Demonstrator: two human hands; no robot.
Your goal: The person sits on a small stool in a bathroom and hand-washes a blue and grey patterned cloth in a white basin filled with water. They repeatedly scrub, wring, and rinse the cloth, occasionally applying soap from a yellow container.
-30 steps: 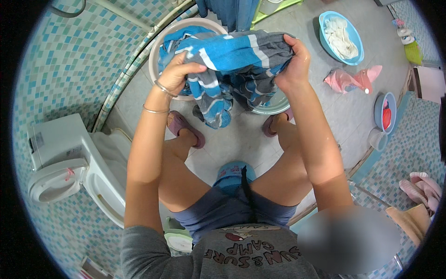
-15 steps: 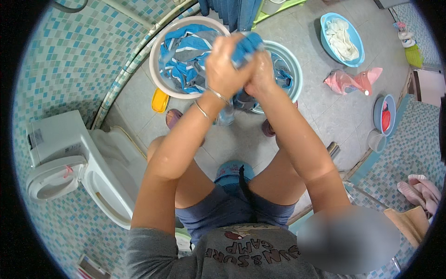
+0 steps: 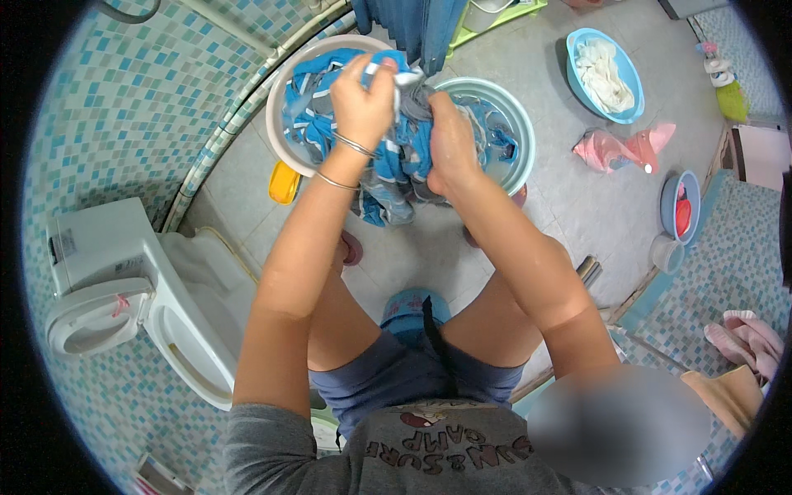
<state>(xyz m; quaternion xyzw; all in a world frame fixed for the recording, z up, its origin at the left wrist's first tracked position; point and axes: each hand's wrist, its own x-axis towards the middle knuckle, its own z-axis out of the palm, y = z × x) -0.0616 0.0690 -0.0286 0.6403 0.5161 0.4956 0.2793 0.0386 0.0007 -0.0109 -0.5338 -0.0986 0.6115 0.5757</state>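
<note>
Both hands grip a wet garment (image 3: 410,148) in blue, grey and white, bunched at the top and hanging down towards me. My left hand (image 3: 363,106), with silvery bangles on its wrist, is closed round its upper part. My right hand (image 3: 452,144) is closed round a grey twisted part of it, just to the right. Behind the left hand, a pale pink basin (image 3: 277,132) holds more cloth in the same colours. Under and beyond the right hand stands a light blue basin (image 3: 526,136) with water and some blue cloth in it.
A yellow dish (image 3: 283,183) lies by the pink basin. Farther right are a blue basin of white cloth (image 3: 606,76), a pink plastic bag (image 3: 627,148) and a small blue basin (image 3: 695,186) with red items. A white toilet (image 3: 186,346) stands at left; a blue curtain (image 3: 404,29) hangs ahead.
My hands have moved apart; the left has gone left. The garment, balled and blurred between them before, now hangs loosely down in front of the basins. My left foot has shifted nearer.
</note>
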